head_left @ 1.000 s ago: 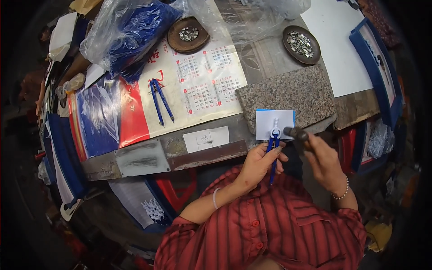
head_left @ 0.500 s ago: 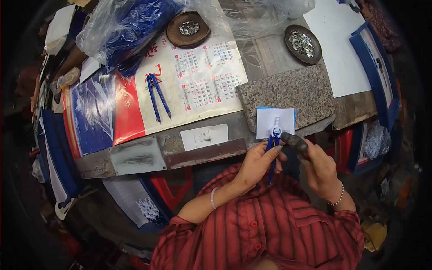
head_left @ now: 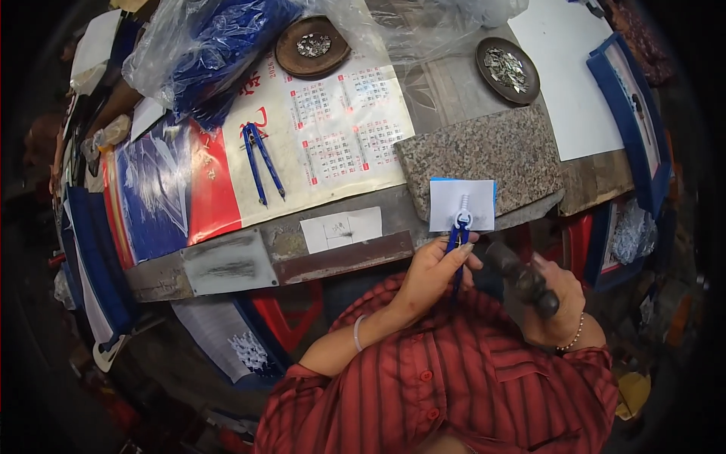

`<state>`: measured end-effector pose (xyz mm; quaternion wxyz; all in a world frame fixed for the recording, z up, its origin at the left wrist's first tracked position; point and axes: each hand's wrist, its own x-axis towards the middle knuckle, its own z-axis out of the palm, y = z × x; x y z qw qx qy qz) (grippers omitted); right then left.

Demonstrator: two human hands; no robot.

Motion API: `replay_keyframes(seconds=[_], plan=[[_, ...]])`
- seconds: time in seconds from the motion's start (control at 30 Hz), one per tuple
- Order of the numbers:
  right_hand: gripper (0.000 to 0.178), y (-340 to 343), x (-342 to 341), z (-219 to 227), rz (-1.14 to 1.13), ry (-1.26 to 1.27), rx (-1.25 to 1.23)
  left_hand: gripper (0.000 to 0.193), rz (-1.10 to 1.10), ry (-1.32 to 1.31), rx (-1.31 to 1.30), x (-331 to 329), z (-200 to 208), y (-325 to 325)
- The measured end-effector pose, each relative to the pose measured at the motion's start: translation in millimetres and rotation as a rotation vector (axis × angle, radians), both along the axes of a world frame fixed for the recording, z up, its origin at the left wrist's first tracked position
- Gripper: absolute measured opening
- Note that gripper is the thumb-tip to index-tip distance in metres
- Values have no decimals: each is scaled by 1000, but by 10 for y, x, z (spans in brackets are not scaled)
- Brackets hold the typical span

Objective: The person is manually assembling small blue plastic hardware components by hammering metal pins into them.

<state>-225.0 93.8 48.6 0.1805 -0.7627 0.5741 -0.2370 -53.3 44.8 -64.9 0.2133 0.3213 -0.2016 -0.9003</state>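
Between the fingers and thumb of my left hand [head_left: 436,271] is a pair of blue compasses [head_left: 456,240], its hinge end pointing away from me. A white ring-shaped piece with a ribbed stem [head_left: 463,215] sits at that hinge end, over a white card [head_left: 445,206] with a blue layer beneath. The card lies on the near edge of a speckled stone slab [head_left: 484,151]. My right hand [head_left: 558,310] is closed around a dark hammer [head_left: 522,278], blurred by motion, off to the right of the card; its handle is mostly hidden.
A second pair of blue compasses [head_left: 262,164] lies on a calendar sheet [head_left: 302,170]. Round dishes of small metal pieces, one brown [head_left: 287,62] and one darker [head_left: 484,54], stand farther back. Blue trays [head_left: 631,113] flank the table. Plastic bags [head_left: 208,53] cover the far left.
My right hand and the hammer have moved back toward me and to the right, away from the card. My left hand, the compasses and the white piece have stayed nearly still.
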Motion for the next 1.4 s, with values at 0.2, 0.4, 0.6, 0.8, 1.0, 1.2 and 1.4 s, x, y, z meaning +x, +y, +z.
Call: replay_keyframes(seconds=[0.2, 0.4, 0.6, 0.8, 1.0, 1.2, 1.4], plan=[[53, -229, 4, -217, 7, -10, 265, 21, 15, -19, -26, -35, -22, -35], [46, -35, -17, -64, -76, 34, 236, 21, -66, -75, 31, 22, 44, -26], [52, -57, -75, -263, -123, -122, 246, 31, -39, -67, -16, -10, -6, -4], [47, -78, -93, -246, -235, -140, 138, 32, -9, -33, 7, -14, 13, -5], [41, -300, -271, -476, -324, 272, -5, 33, -66, 1, 41, 87, 121, -60], [32, -349, -9, -362, -161, -28, -50, 33, 109, 55, -52, 306, 405, -112], [16, -245, 644, -436, -32, -993, 881, 36, 181, -11, -259, 517, 583, -171]])
